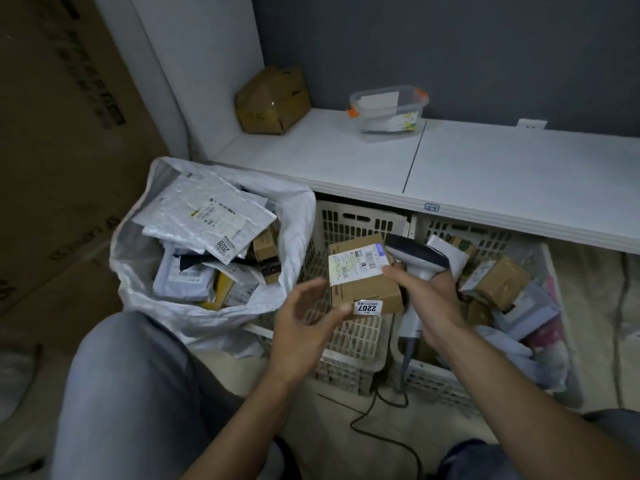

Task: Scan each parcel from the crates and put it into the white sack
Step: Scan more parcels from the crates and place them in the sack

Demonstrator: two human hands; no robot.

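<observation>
The cardboard parcel [363, 285], at mid-frame over the left crate [349, 220] and right of the white sack [301, 209], could be dropped back into the crate, since it is only lightly pinched at its edges. The grip of the right hand [429, 299] is closed round the scanner [415, 256], with a fingertip laid on the parcel. The grip of the left hand [304, 320] is half open, its thumb touching the lower left corner.

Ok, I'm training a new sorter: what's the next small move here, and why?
Probably, once scanned, close the left hand on the brown box and swing it to the white sack: the right hand grips the scanner, and the sack stands open just left.
</observation>
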